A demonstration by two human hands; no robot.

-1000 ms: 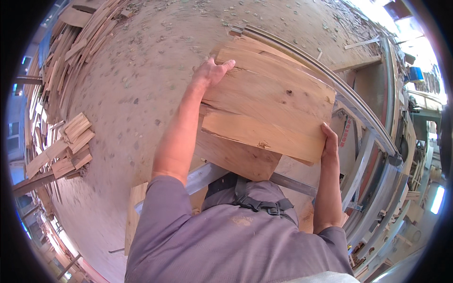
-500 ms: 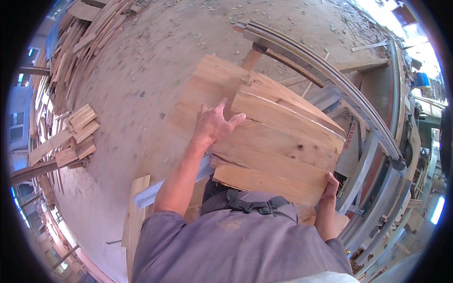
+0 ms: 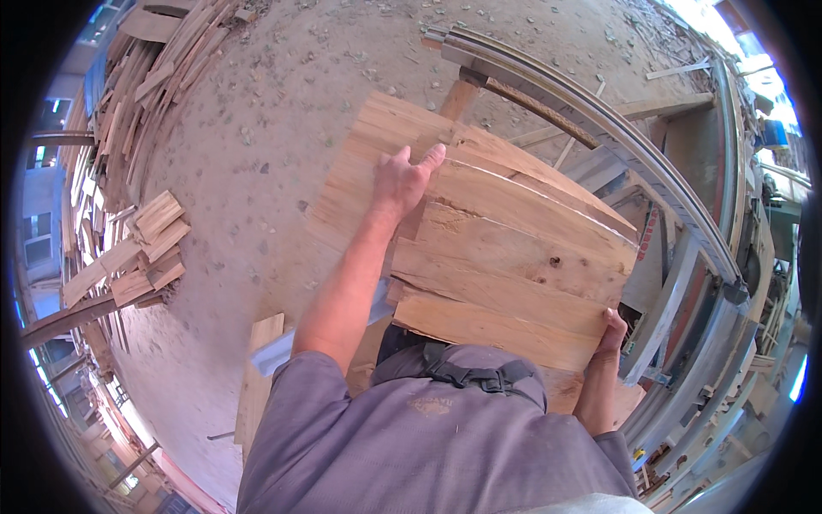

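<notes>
Several pale brown wooden boards lie side by side in front of my body, one with a dark knot. At their left ends, toward the far side, my left hand is closed round a board end, thumb on top and the other fingers partly hidden. My right hand grips the right end of the near boards, its thumb over the edge and its fingers out of sight beneath. A wide flat wooden panel extends beyond my left hand, lower than the boards.
A curved-looking metal rail runs past the far right of the boards, beside a machine frame. Stacked wood offcuts and a long timber pile stand at the left. Debris dots the dusty floor.
My left hand has moved farther away along the boards' left ends, and its spread fingers have closed on an end. My right hand stays at the right end.
</notes>
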